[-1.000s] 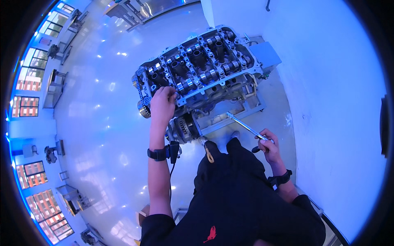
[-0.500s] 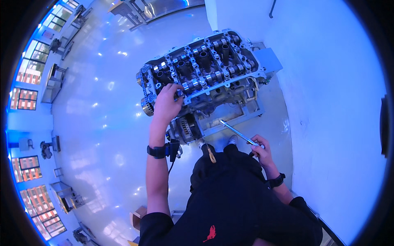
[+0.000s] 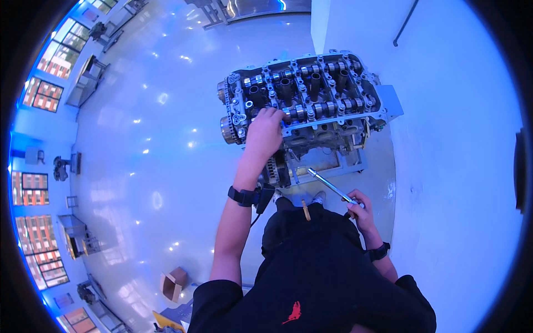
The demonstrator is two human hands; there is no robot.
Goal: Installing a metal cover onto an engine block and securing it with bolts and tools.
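Observation:
An engine cylinder head [image 3: 322,121] with exposed camshafts stands in front of me. My left hand [image 3: 265,131] reaches onto its near left part, beside a camshaft and close to the timing chain [image 3: 227,105]. Its fingers are curled down, and the tips and anything between them are hidden. My right hand [image 3: 362,211] is closed around a silver ratchet wrench with a long extension bar [image 3: 333,186]. The bar's free end points up and left, apart from the engine, over the floor in front of its lower frame.
A grey stand [image 3: 355,161] supports the engine, with a pale wall [image 3: 455,139] to its right. A cardboard box [image 3: 174,284] sits on the floor at lower left. Benches [image 3: 88,80] line the windowed left side. A yellow-handled tool [image 3: 306,211] shows at my waist.
My view has shifted, so the engine appears farther right and slightly lower. My left hand stays at the same part of the engine, fingers now more hidden. The right hand still holds the ratchet wrench.

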